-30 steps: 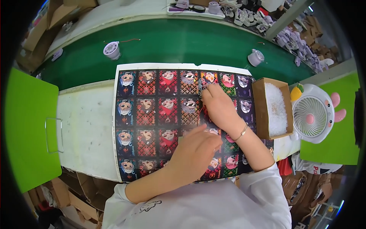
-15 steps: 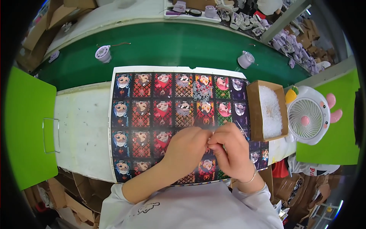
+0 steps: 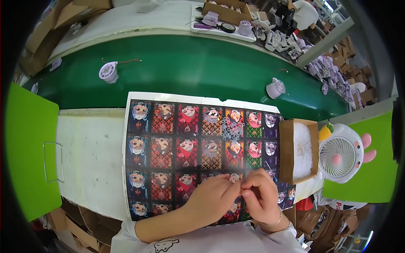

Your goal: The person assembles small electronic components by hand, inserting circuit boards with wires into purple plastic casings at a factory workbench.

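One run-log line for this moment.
left hand | fingertips meet right hand | over printed sheet | small part pinched, unclear | washer pile untouched

A large printed sheet [image 3: 185, 147] lies flat on the white worktable, its long side running from nine to three o'clock and its far edge reaching the green belt at twelve o'clock. It is covered with rows of small picture cards showing cartoon figures on dark, red, orange, green and purple grounds. A loose heap of small grey rings [image 3: 231, 127] sits on the sheet toward its two o'clock corner. At the sheet's five o'clock edge, something tiny is pinched where the fingertips of both hands meet; it is too small to make out. A thin dark wire [image 3: 231, 160] curves over the cards between the heap and that spot.
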Tool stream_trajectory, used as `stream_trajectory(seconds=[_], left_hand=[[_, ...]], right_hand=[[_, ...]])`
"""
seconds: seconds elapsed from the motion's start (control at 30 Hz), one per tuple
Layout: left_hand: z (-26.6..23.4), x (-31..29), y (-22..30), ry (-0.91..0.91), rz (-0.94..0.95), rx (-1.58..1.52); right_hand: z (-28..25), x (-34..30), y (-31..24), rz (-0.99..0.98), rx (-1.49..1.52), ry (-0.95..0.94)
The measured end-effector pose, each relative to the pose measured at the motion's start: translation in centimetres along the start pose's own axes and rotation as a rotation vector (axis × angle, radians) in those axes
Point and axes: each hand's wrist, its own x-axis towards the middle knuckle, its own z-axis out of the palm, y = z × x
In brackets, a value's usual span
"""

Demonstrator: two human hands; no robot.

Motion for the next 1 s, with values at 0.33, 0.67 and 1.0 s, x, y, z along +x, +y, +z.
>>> stream_trajectory(seconds=[0.33,0.67,1.0], left_hand=[[-0.7,0.3,-1.1,0.096,0.075,-0.124],[-0.1,0.4,-0.9,0.13,-0.073,-0.291],[0.0,0.8,-0.6,0.221,0.023,-0.365]], right_hand=[[0.0,0.0,0.4,0.456,0.773,-0.116],[0.9,-0.4,0.8,-0.034,0.112,0.086],[1.3,-1.9,0.4,0.298,0.773,0.074]])
